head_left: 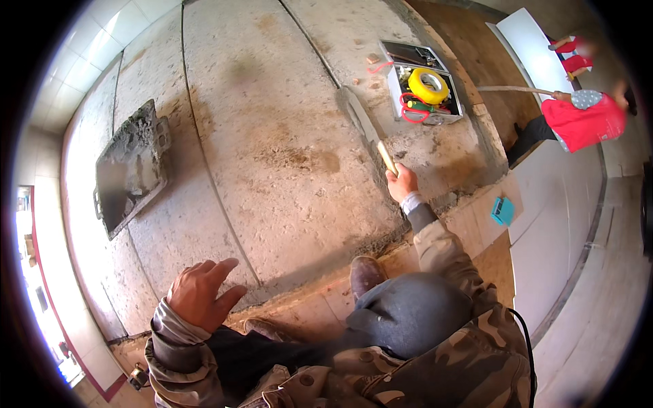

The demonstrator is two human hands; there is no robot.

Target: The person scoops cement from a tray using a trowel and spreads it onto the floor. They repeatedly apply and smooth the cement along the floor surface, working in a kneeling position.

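The long-bladed trowel lies over a grey mortar strip that follows a joint between the concrete slabs, its blade pointing away from the person. The right grip is closed around its pale wooden handle, near the end. Whether the blade presses into the mortar or only skims it cannot be told from this angle.

The step in hand looks like smoothing the joint. Done well, it would probably call for the blade lying nearly flat, one edge slightly raised, with light, even pressure along the line of the joint so that the mortar is pushed in rather than dragged out. A steady wrist and long strokes should leave fewer ridges than short jabs.

The left grip is empty, thumb and fingers loosely spread above the slabs near the person's knees. It could serve for balance, best kept off the grey strip, as should the shoe near its close end.

The mortar-caked tub sits tilted, well to the left. The open metal toolbox, with a yellow tape roll in it, stands just right of the blade, so wide sideways sweeps that way deserve care.
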